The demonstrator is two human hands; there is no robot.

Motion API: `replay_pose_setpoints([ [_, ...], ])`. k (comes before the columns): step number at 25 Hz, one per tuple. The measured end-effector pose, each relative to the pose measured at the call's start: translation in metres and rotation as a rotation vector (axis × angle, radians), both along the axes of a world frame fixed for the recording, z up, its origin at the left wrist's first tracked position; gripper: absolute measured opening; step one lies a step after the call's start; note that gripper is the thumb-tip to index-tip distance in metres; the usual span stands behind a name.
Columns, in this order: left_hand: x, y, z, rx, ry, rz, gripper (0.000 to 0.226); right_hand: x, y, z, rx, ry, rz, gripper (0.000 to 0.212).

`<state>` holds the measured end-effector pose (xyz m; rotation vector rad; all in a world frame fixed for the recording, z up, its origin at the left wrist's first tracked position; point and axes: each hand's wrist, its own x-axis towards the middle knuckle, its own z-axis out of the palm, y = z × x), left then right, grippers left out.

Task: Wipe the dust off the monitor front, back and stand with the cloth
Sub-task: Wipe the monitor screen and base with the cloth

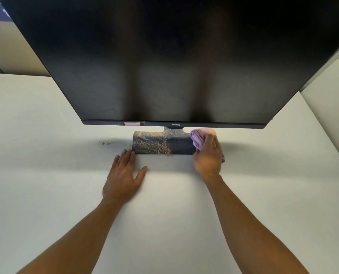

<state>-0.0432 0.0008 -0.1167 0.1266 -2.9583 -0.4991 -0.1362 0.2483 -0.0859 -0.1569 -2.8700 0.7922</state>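
Note:
A large black monitor (pixel 174 62) fills the upper part of the head view, its screen dark. Below it lies the flat dark stand base (pixel 162 143), with brown dust across its left and middle and a cleaner patch at the right. My right hand (pixel 208 157) grips a bunched purple cloth (pixel 197 138) at the right end of the base. Flat on the table, my left hand (pixel 123 175) rests with straight fingers, its fingertips touching the front left corner of the base.
The monitor stands on a white table (pixel 46 175). A small scatter of brown dust (pixel 107 143) lies on the table left of the base. A second white tabletop (pixel 332 95) adjoins at the right. A beige partition stands behind at the left.

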Motion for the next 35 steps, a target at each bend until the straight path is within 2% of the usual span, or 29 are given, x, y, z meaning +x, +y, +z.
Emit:
replay_pose_setpoints([
  [5,0.000,0.000,0.000,-0.006,-0.011,0.002,0.082,0.003,-0.033,-0.002,0.013,0.018,0.192,0.064],
  [12,0.000,-0.001,-0.003,-0.022,-0.013,0.005,0.081,-0.002,-0.050,0.001,0.022,-0.075,0.299,0.072],
  [14,-0.001,-0.001,-0.004,-0.016,-0.024,0.013,0.080,-0.004,-0.056,0.005,0.031,-0.096,0.327,0.069],
  [17,0.000,-0.002,-0.003,-0.004,-0.030,0.018,0.074,-0.002,-0.073,0.014,0.026,-0.075,0.449,0.053],
  [19,-0.001,-0.003,-0.001,0.013,-0.044,0.010,0.072,0.003,-0.086,0.019,-0.030,-0.122,0.585,0.049],
  [21,0.000,-0.003,0.001,0.029,-0.048,0.004,0.072,0.009,-0.089,0.021,-0.116,-0.193,0.628,0.048],
  [24,0.000,-0.003,0.001,0.031,-0.026,0.008,0.071,0.020,-0.062,0.017,-0.157,-0.033,0.473,0.045],
  [29,0.000,-0.001,0.002,0.028,-0.019,0.009,0.071,0.019,0.009,0.011,-0.051,0.141,0.035,0.061],
  [32,0.001,-0.001,0.001,0.027,-0.018,0.003,0.070,0.008,0.010,0.009,0.011,0.070,0.055,0.060],
  [35,0.000,-0.002,0.001,0.029,-0.011,0.002,0.070,0.004,-0.028,0.006,0.031,0.013,0.162,0.056],
])
